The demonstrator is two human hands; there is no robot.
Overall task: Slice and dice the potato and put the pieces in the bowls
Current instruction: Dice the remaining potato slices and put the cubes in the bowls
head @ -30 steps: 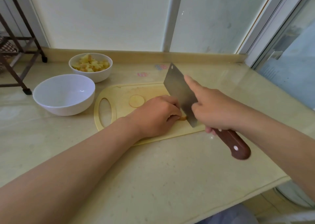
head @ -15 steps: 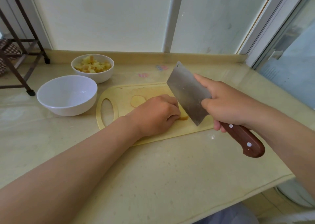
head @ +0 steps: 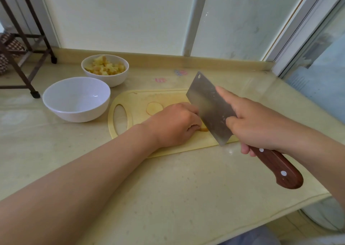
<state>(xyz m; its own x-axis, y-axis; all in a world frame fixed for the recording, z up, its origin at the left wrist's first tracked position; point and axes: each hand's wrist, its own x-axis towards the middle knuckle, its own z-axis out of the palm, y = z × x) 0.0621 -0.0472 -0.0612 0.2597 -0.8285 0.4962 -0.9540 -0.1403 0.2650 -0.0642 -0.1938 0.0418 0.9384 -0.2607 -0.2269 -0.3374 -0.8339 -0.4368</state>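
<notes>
The potato piece sits near the cutting board's right end, held under my curled left grip. My right grip clasps the cleaver, its blade just beside the piece. A round slice lies mid-board. An empty white bowl and a bowl of dice stand left of the board.

A cutting board is being carried by the countertop near its middle. To the board's left a nearer bowl is being flanked from behind, toward the back edge, by a farther bowl with diced potato in it. On the board, a potato piece is being held by the left hand, with a potato slice behind that hand and the cleaver being gripped by the right hand just right of the piece.
</notes>
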